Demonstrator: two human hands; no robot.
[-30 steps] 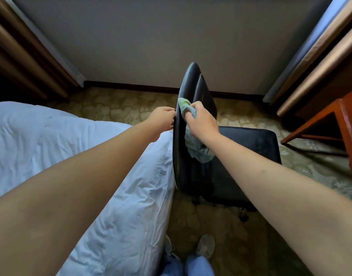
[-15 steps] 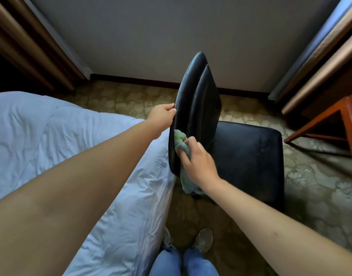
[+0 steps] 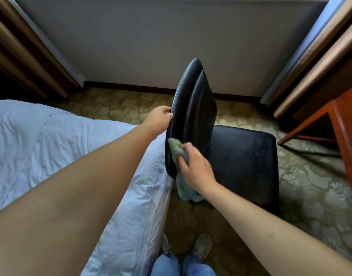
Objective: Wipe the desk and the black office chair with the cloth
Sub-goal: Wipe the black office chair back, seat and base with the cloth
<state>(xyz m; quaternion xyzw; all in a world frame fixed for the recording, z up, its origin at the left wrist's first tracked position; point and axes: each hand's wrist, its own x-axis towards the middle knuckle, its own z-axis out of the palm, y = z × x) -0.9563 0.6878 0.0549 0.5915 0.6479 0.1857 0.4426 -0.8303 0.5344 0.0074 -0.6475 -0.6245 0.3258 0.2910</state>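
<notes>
Wiping appears to be under way on the black padded leather office chair [image 3: 193, 116] at the centre of the frame; its seat, right of centre, looks not yet reached. The red-brown wooden desk [image 3: 344, 124] sits at the right edge; whether it is wiped I cannot tell. The right hand [image 3: 197, 170] grasps the crumpled pale green cloth [image 3: 176, 148] against the backrest's lower edge. The left hand [image 3: 159, 118] clasps the backrest's left rim.

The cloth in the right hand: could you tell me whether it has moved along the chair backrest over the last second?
Yes. The cloth went from near the backrest top down to its lower part.
</notes>
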